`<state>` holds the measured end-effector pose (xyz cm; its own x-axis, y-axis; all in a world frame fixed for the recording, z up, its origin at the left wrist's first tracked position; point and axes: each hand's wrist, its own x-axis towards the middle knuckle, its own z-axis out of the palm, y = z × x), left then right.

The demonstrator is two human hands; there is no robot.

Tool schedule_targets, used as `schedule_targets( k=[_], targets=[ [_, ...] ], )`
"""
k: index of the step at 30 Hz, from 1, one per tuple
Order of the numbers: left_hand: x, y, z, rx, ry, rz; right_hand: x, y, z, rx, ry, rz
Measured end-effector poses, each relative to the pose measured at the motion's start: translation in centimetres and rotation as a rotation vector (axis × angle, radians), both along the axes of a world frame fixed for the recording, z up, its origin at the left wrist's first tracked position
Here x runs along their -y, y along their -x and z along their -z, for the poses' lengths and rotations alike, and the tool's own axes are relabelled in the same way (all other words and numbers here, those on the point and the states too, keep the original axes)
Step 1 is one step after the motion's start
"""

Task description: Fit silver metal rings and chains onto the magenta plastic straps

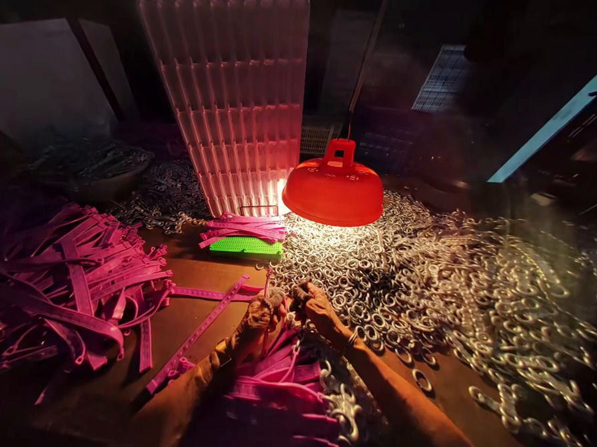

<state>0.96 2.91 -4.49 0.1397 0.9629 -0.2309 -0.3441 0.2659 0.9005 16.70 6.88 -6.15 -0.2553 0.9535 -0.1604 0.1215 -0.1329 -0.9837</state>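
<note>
My left hand (259, 315) is closed around a narrow pink strap (268, 280), whose end sticks up above the fingers. Just right of it, my right hand (320, 309) is pinched with the fingertips pointing toward the left hand; what it holds, if anything, is hidden. Dark covers wrap fingertips on both hands. Below and between my hands lies a bunch of pink straps (274, 389) with silvery metal pieces (341, 412) at their right ends. Another pink strap (197, 335) lies slanting beside my left forearm.
A large heap of silvery metal rings and clips (415, 283) spreads to the right. Over it hangs a red lamp (334, 192). Pink straps are piled (86, 272) at left. More straps rest on a green perforated tray (244, 246), before an upright ribbed panel (235, 100).
</note>
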Motion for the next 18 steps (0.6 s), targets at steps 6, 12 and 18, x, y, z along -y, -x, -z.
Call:
schedule_targets(
  k=[6, 12, 18],
  targets=[
    [0.7, -1.2, -1.3, 0.105, -0.019, 0.005, 1.1, 1.3, -1.0, 0.112, -0.256, 0.02],
    [0.6, -0.7, -1.6, -0.048, -0.064, -0.012, 1.6, 1.0, -0.9, 0.012, -0.291, -0.105],
    [0.2, -1.6, -1.6, 0.046, -0.103, -0.064, 1.1, 0.0, -0.2, 0.084, -0.401, -0.119]
  ],
)
